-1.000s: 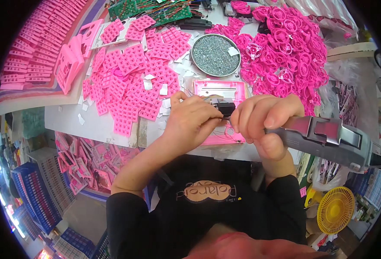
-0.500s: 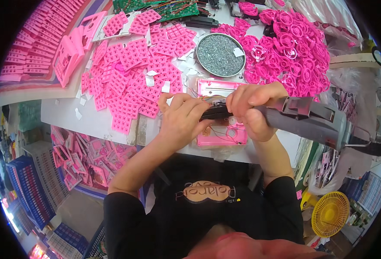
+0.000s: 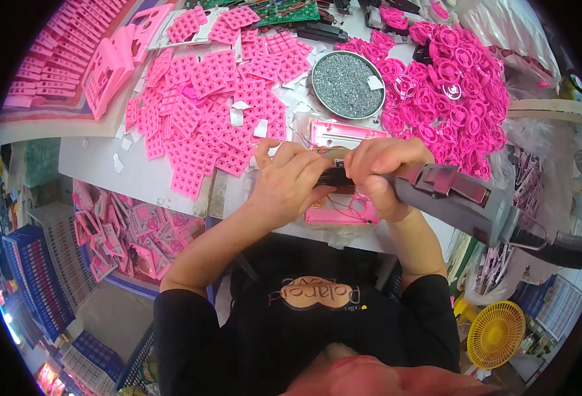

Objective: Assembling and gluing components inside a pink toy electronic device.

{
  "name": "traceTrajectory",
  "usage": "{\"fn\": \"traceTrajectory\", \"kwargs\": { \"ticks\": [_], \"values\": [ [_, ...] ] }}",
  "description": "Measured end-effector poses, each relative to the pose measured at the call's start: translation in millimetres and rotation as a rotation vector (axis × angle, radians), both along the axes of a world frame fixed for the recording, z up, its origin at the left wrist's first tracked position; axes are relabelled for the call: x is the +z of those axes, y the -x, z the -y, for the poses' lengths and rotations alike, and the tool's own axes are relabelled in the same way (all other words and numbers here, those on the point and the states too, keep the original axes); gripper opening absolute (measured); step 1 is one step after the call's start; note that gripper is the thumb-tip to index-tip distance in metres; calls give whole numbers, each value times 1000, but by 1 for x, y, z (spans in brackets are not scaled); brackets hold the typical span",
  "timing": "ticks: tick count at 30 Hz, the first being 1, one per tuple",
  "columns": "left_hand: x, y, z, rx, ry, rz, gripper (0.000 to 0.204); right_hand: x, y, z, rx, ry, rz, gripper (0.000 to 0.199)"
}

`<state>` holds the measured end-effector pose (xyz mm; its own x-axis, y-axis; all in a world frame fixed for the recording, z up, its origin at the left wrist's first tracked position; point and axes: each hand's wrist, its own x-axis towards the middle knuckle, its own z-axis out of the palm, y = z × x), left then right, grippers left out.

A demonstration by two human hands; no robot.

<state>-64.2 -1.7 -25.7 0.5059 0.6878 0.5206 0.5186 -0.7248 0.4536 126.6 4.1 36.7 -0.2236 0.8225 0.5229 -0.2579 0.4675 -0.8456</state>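
Observation:
My right hand [image 3: 382, 173] grips a grey electric screwdriver [image 3: 462, 201] whose black tip [image 3: 334, 176] points left over a pink plastic case [image 3: 341, 173] lying at the near edge of the white table [image 3: 139, 178]. My left hand [image 3: 289, 181] is closed around the screwdriver's tip and rests on the case, hiding most of its middle. Thin wires show on the case's lower part.
A round metal tin of small screws [image 3: 347, 84] sits just beyond the case. Several pink keypad mats [image 3: 211, 99] cover the table's left, pink round parts [image 3: 449, 92] pile at the right. Green circuit boards [image 3: 284, 12] lie at the far edge. Bins of pink parts [image 3: 132, 231] stand below left; a yellow fan [image 3: 495, 333] lower right.
The screwdriver has shifted a little leftward and up across the pink case, and my hands moved with it. The left hand stays closed at its tip.

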Motion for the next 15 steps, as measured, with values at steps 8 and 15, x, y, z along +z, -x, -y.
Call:
{"fn": "traceTrajectory", "kwargs": {
  "ticks": [8,15],
  "values": [
    [-8,0,0,-13,3,37,45,5,1,-6,11,-138,253,22],
    [-5,-1,-7,-22,188,66,42,4,-32,-6,-64,44,433,81]
  ]
}}
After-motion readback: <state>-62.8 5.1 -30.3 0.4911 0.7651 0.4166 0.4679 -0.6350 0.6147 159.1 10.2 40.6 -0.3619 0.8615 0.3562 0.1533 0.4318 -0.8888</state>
